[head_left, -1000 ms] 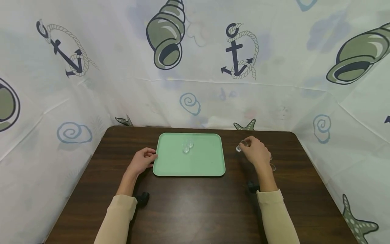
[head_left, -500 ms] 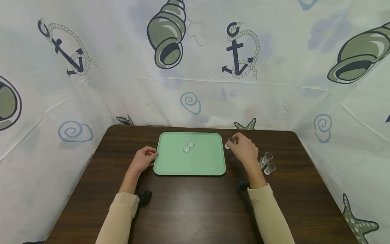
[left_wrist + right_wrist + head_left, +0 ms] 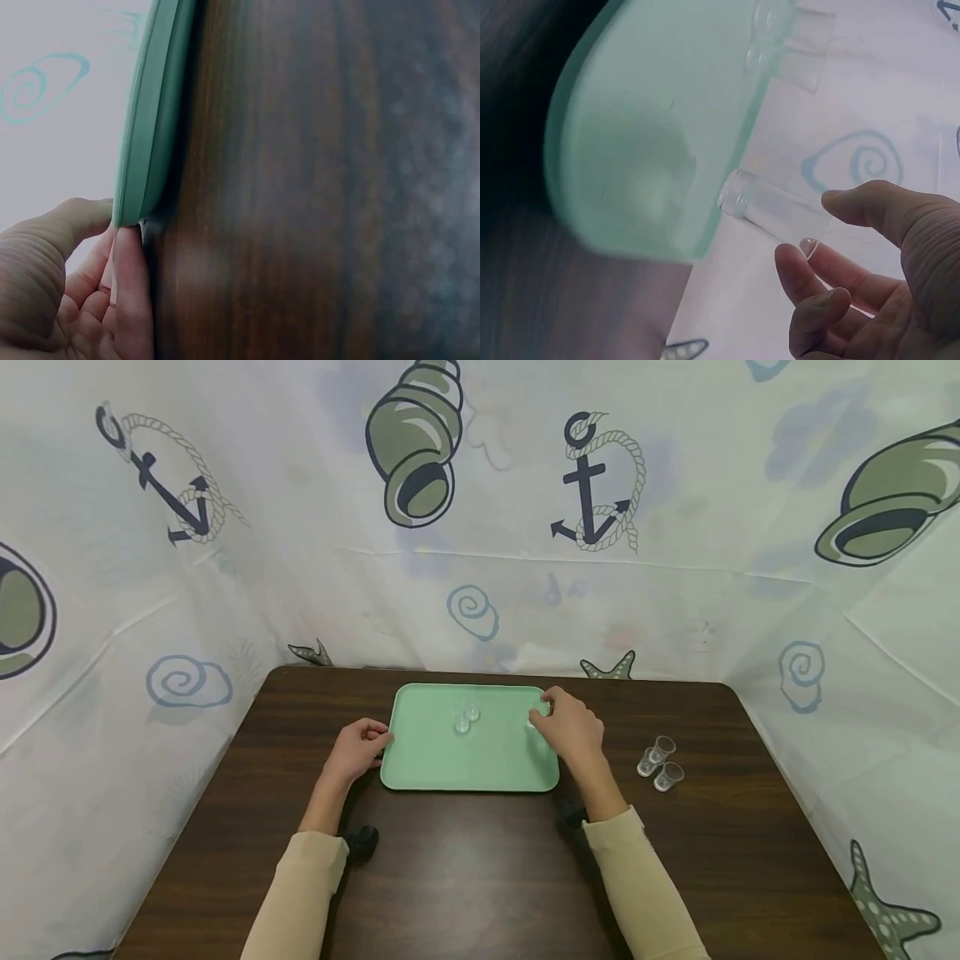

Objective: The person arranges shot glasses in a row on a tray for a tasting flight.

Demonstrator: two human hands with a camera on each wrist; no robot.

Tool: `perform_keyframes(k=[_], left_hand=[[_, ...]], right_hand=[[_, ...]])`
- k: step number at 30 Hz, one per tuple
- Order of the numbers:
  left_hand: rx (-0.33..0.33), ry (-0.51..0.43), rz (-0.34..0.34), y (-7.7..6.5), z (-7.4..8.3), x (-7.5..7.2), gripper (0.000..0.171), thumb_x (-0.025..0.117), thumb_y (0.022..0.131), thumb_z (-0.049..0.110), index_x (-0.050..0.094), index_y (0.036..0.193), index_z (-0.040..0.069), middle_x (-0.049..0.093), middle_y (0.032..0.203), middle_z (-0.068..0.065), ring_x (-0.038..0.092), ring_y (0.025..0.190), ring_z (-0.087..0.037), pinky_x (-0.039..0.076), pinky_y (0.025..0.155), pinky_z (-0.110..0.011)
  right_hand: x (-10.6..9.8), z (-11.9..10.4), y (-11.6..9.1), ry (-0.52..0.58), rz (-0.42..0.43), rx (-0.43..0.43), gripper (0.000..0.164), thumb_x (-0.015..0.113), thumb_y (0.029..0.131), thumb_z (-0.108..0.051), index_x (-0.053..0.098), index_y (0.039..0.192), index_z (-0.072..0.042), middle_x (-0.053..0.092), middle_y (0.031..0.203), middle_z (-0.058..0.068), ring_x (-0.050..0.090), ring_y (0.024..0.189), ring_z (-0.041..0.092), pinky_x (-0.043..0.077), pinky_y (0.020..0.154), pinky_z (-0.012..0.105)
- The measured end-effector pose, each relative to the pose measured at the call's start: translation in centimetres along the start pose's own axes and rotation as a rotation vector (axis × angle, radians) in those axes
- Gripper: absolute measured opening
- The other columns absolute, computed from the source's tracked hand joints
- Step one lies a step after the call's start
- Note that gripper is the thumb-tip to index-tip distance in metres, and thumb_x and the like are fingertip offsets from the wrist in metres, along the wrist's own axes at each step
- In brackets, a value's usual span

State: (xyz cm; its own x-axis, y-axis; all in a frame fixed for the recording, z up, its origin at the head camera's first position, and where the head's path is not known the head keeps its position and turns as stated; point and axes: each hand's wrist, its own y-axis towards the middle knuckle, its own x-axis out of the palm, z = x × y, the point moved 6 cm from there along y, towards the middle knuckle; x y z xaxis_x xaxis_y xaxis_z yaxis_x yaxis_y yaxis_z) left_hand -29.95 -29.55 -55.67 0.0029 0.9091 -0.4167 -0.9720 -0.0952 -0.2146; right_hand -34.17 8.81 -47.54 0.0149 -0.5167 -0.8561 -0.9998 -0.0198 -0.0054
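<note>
A pale green tray (image 3: 465, 768) lies on the dark wooden table. My left hand (image 3: 356, 750) pinches its left edge, the thumb at the rim and a finger beneath, as the left wrist view shows. Over the tray's right part, my right hand (image 3: 572, 727) holds a small clear shot glass (image 3: 769, 210) between thumb and fingers near its rim. In the right wrist view its thick base points at the tray; whether it touches cannot be told. Two more shot glasses, one (image 3: 461, 723) just in front of the other (image 3: 473, 712), stand near the tray's back middle.
Right of the tray, a cluster of three clear shot glasses (image 3: 668, 777) stands on the table (image 3: 480, 877). A white cloth (image 3: 330, 602) printed with shells and anchors hangs behind the table and along both sides.
My right hand has carried the shot glass leftward from the table to above the tray's right part, uncovering the glasses on the right. The left hand stays at the tray's edge.
</note>
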Motion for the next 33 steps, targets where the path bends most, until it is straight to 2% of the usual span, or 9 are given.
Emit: perform_keyframes(k=[5,12,16,20,24,33], left_hand=[[-0.006,-0.002,0.007,0.0,-0.2,0.0,0.036,0.063,0.111,0.028,0.063,0.134,0.0,0.062,0.11,-0.011,0.065,0.097,-0.022,0.064,0.082,-0.033],[-0.021,-0.009,0.03,0.3,-0.6,-0.1,0.036,0.06,0.112,0.029,0.064,0.133,0.0,0.063,0.111,-0.013,0.066,0.097,-0.023,0.064,0.081,-0.031],[-0.029,-0.027,0.054,0.2,-0.8,-0.2,0.039,0.051,0.115,0.032,0.065,0.133,0.0,0.063,0.111,-0.015,0.063,0.093,-0.022,0.063,0.076,-0.027],[-0.046,-0.061,0.066,0.1,-0.8,-0.3,0.045,0.042,0.117,0.036,0.066,0.132,0.001,0.062,0.111,-0.015,0.06,0.09,-0.021,0.062,0.075,-0.027],[-0.058,-0.088,0.066,0.0,-0.6,-0.3,0.047,0.039,0.118,0.038,0.066,0.131,0.001,0.062,0.11,-0.013,0.059,0.088,-0.02,0.061,0.074,-0.027],[-0.06,-0.109,0.036,0.1,-0.2,-0.4,0.048,0.042,0.117,0.04,0.066,0.13,0.001,0.062,0.104,-0.01,0.058,0.087,-0.019,0.061,0.073,-0.026]], right_hand=[[1.1,-1.3,0.0,0.005,-0.014,-0.01,0.044,0.065,0.104,-0.045,0.068,0.142,-0.024,0.076,0.098,-0.003,0.061,0.065,0.022,0.046,0.064,0.042],[2.6,-3.1,0.3,-0.011,-0.03,-0.038,0.043,0.066,0.104,-0.045,0.068,0.141,-0.024,0.076,0.096,-0.004,0.061,0.067,0.022,0.051,0.07,0.045],[3.3,-3.9,0.4,-0.024,-0.041,-0.051,0.042,0.066,0.104,-0.044,0.069,0.141,-0.024,0.075,0.095,-0.004,0.061,0.067,0.022,0.051,0.068,0.044],[3.9,-4.4,0.4,-0.026,-0.035,-0.055,0.041,0.068,0.103,-0.044,0.068,0.14,-0.025,0.076,0.096,-0.005,0.062,0.069,0.021,0.053,0.074,0.048],[4.4,-5.1,0.4,-0.02,-0.04,-0.076,0.041,0.068,0.103,-0.045,0.069,0.139,-0.025,0.076,0.098,-0.005,0.063,0.071,0.018,0.055,0.077,0.051],[5.2,-5.9,0.4,-0.025,-0.058,-0.1,0.038,0.07,0.103,-0.043,0.069,0.137,-0.025,0.075,0.093,-0.005,0.061,0.061,0.017,0.048,0.053,0.035]])
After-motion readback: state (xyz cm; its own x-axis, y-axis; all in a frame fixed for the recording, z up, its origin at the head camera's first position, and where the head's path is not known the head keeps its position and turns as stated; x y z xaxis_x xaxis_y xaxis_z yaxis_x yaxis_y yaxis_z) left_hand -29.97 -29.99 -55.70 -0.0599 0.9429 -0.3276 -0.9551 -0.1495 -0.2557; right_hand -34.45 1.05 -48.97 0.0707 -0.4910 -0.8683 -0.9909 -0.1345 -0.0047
